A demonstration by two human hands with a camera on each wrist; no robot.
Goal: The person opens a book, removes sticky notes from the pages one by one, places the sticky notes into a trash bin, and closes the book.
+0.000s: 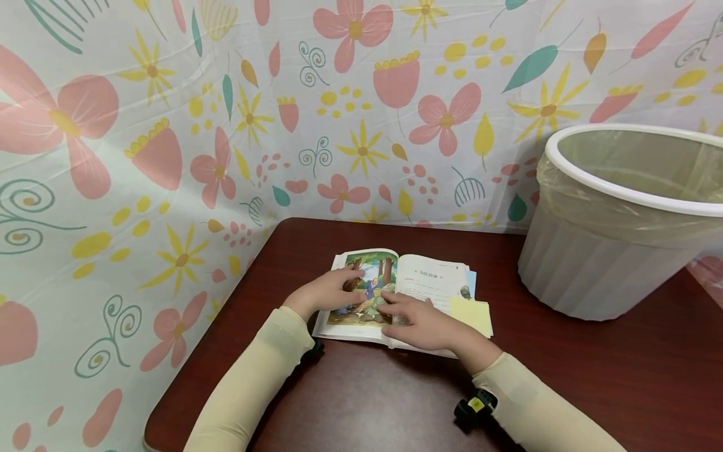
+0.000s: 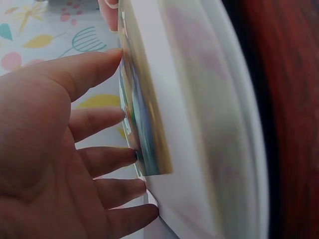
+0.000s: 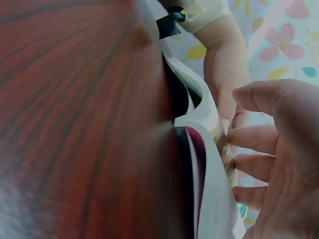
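An open book (image 1: 420, 267) lies on the table, a colourful forest picture (image 1: 390, 269) on its left page and print on its right. My left hand (image 1: 327, 292) rests its spread fingertips on the picture. Near the book's fold, my right hand (image 1: 422, 322) lies with fingers extended, touching the pages. In the left wrist view the left hand (image 2: 55, 144) has its fingertips right at the page surface (image 2: 184, 144). The right wrist view has the right hand's fingers (image 3: 256, 167) against the book and the left hand (image 3: 222, 74) beyond. Neither hand grips anything.
Yellow paper (image 1: 473, 314) sticks out at the book's right edge, below a pale blue piece (image 1: 471, 282). A white bin (image 1: 587, 270) with a clear liner stands on the dark red-brown table (image 1: 361, 402) at right. Flower-patterned sheeting (image 1: 361, 94) hangs behind and left.
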